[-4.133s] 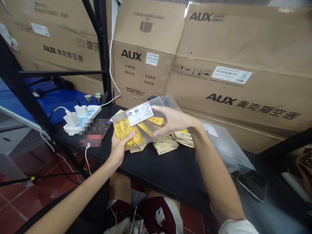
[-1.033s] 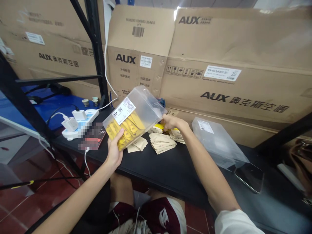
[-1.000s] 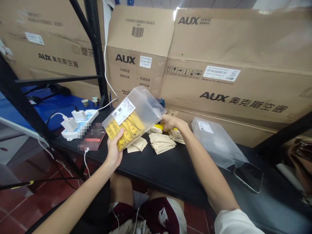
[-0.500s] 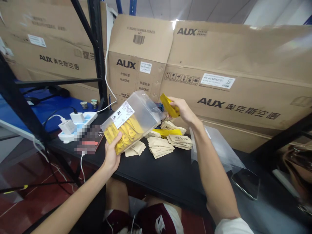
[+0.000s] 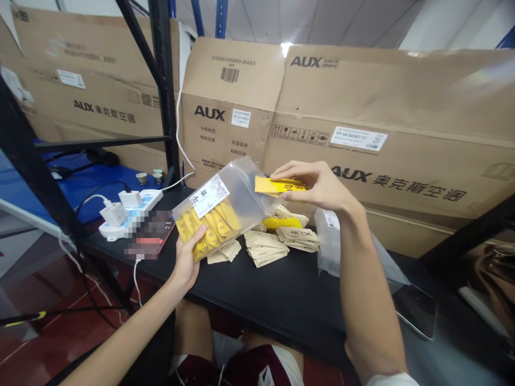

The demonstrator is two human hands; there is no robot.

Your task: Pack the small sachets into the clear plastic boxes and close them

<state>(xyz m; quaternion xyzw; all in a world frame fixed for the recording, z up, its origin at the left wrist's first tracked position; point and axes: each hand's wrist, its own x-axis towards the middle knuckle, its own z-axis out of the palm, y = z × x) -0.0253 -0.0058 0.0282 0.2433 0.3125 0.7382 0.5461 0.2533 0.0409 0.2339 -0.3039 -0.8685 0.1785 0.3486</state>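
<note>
My left hand (image 5: 188,259) grips a clear plastic bag (image 5: 245,187) by its lower end. Several yellow sachets (image 5: 211,228) show through its wall, and a white label is stuck on its upper face. The bag is tilted, with its wide end toward the right. Between the fingers and thumb of my right hand (image 5: 322,185) is another yellow sachet (image 5: 269,186), held level at that wide end. Below the hands, several cream paper sachets (image 5: 264,247) lie in stacks, with a yellow sachet (image 5: 281,222) among them.
A second plastic bag (image 5: 362,246) lies right of the stacks, beside a phone (image 5: 416,311). To the left are a white power strip (image 5: 151,201) with plugs and a partly blurred device (image 5: 161,228) on a cable. Large cardboard boxes (image 5: 233,128) stand behind the black table (image 5: 306,300).
My right hand has turned the yellow sachet from steep to level and lowered it to the bag's wide end. The bag in my left hand has shifted slightly right.
</note>
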